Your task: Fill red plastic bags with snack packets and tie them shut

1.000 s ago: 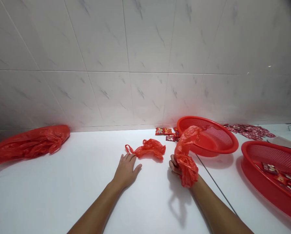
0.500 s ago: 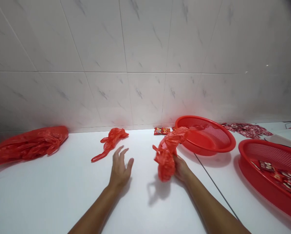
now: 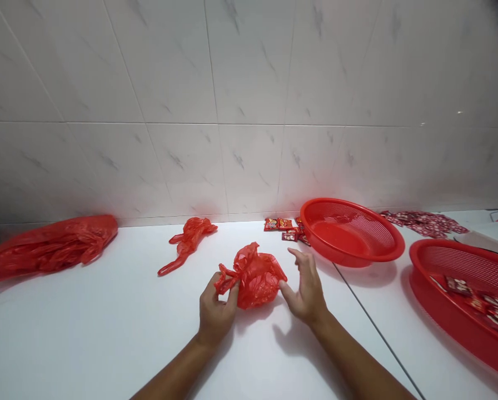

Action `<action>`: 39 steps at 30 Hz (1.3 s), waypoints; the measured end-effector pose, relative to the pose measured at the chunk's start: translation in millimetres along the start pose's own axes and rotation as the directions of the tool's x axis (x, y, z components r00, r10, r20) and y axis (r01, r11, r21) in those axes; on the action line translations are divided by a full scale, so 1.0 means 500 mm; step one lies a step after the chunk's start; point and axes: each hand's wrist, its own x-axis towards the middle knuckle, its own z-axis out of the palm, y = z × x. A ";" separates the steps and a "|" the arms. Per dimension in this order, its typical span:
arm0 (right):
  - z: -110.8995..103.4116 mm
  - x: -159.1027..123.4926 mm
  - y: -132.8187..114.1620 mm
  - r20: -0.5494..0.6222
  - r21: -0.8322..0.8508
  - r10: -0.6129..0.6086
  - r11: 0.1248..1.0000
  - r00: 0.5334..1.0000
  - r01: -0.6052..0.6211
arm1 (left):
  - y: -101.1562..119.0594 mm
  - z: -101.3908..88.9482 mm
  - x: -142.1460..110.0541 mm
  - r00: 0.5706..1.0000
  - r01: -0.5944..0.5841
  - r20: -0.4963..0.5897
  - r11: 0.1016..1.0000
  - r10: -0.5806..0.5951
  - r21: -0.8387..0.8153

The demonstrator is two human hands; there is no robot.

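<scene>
A crumpled red plastic bag (image 3: 259, 278) is held over the middle of the white table. My left hand (image 3: 219, 308) pinches its gathered end between thumb and fingers. On the bag's right side, my right hand (image 3: 305, 286) is open, with thumb and fingers apart. Its thumb tip is close to the bag's edge; whether it touches I cannot tell. Another crumpled red plastic bag (image 3: 190, 240) lies on the table beyond my left hand, one handle stretched toward the left.
A large red plastic bundle (image 3: 49, 247) lies at the far left. Small red packets (image 3: 279, 224) rest by the tiled wall, beside a round red basket (image 3: 353, 258). A second red basket (image 3: 453, 300) at the right holds packets. Behind it lies a pile of patterned packets (image 3: 428, 223).
The red bag has moved left from my right hand into my left hand's pinch. My left hand has shifted right and closed; my right hand has let go and opened.
</scene>
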 end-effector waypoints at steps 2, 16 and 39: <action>0.002 -0.015 -0.031 -0.029 0.074 -0.066 0.995 0.997 0.068 | 0.001 -0.002 -0.003 0.979 -0.201 0.056 0.978 0.198 0.063; 0.003 0.028 0.048 0.065 0.633 0.662 0.551 0.746 -0.544 | -0.056 -0.034 0.036 0.995 0.085 -0.054 0.987 -0.078 0.133; 0.025 0.009 -0.011 0.319 0.587 0.388 0.635 0.865 -0.502 | 0.057 0.018 -0.026 0.759 -0.622 0.359 0.768 0.543 0.154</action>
